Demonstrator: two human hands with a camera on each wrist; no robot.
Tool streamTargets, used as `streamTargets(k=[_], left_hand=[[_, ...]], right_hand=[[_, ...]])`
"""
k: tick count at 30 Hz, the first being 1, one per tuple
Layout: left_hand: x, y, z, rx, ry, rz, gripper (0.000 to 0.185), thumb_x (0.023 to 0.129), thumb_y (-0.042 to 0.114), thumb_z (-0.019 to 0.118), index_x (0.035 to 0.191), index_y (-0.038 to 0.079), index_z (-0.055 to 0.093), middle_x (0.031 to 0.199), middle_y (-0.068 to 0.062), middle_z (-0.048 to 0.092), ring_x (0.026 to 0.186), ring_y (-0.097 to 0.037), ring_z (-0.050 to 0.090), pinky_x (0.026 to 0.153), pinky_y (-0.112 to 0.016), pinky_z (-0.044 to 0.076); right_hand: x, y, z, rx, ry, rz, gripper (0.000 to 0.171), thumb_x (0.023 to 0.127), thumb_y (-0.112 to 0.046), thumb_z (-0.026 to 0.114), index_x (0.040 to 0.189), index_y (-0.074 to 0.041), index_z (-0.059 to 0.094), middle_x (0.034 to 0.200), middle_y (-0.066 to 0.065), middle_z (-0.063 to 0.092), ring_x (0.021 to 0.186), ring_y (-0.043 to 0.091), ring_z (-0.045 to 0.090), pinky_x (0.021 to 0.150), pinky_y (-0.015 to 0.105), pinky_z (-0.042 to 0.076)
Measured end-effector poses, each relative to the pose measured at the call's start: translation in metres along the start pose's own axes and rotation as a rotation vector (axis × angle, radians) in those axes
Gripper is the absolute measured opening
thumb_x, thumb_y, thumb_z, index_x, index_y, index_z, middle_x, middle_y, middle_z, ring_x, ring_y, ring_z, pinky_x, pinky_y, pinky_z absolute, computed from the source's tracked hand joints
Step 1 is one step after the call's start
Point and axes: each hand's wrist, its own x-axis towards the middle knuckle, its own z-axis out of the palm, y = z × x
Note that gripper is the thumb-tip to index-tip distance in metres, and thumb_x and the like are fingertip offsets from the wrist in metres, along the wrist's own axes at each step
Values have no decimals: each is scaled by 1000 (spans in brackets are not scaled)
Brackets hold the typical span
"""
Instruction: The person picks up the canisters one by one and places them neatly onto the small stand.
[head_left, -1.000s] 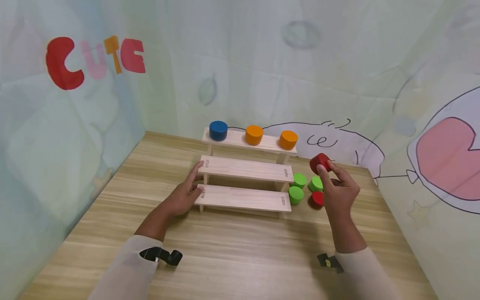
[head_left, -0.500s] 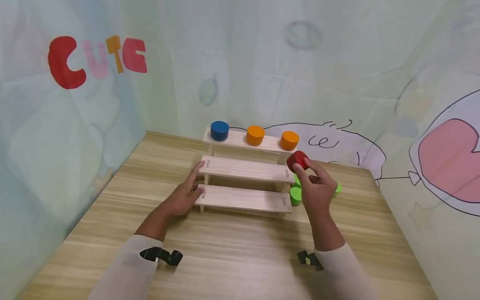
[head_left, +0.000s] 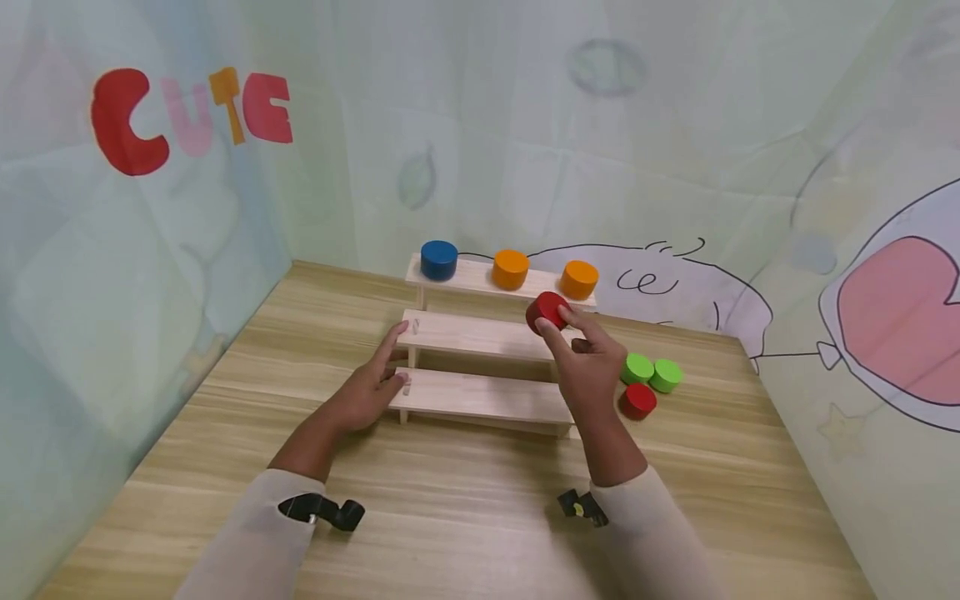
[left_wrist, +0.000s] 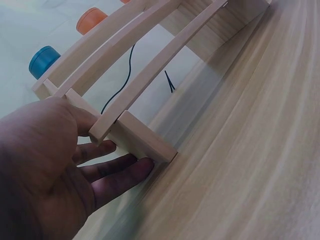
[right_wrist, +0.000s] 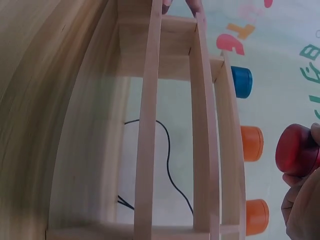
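Near bench far edge, right hand pinches red disc over rack middle step; left hand, fingers straight, touches rack's left end. Green discs, another red right.

Wooden table bears a stepped rack, green discs, red disc.

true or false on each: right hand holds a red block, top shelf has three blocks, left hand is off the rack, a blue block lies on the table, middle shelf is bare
1. The right hand holds a red block. True.
2. The top shelf carries three blocks. True: a blue block and two orange ones.
3. The left hand is clear of the rack. False: its fingers touch the rack's left end.
4. A blue block lies on the table. False: only green and red ones lie there.
5. The middle shelf carries no blocks. True.
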Motion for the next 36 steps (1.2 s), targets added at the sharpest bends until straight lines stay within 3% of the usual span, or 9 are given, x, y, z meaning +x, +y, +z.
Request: streamTargets(k=[4,12,16,24,30,36], left_hand=[[-1,2,-1,-1,-1,1,81,117,16,45,176,39,-4,170,-35,37,146,-59,53,115,-70,50],[-2,4,0,-3,2,-4,80,117,17,45,176,40,-5,170,-34,37,147,-59,52,116,-71,49],[-3,3,-1,1,0,-1,81,117,17,45,176,40,-6,170,-34,37,146,-59,53,116,-71,49],[-2,4,-2,-3,-6,-9,80,117,17,46,176,40,-4,169,-33,40,146,-58,54,116,-70,49],[-4,3,-3,9,-3,-15,80,117,17,46,176,41,-3,169,-33,41,145,-57,56,116,-69,49],[-3,3,-2,10,2,5,80,117,18,48,176,38,-2,170,-33,39,145,-59,55,119,-71,45]], right_hand=[[-2,-2,14,-14,-17,10,39,88,-14,93,126,-9,83,120,15,83,94,10,69,57,10,40],[-7,-9,41,-73,-133,66,42,92,-21,91,130,-8,81,126,14,82,93,28,71,65,10,47],[-14,-8,59,-89,-192,108,41,93,-22,90,130,-8,81,130,13,81,102,32,76,72,13,51],[-23,-14,91,-84,-300,124,42,94,-23,88,132,-7,79,133,11,80,107,29,75,73,17,53],[-25,-17,108,-82,-344,137,43,96,-20,86,135,-6,77,137,11,78,118,29,76,78,24,62],[-28,-20,118,-63,-392,196,58,99,-19,82,153,-11,65,152,8,70,140,27,68,92,36,68]])
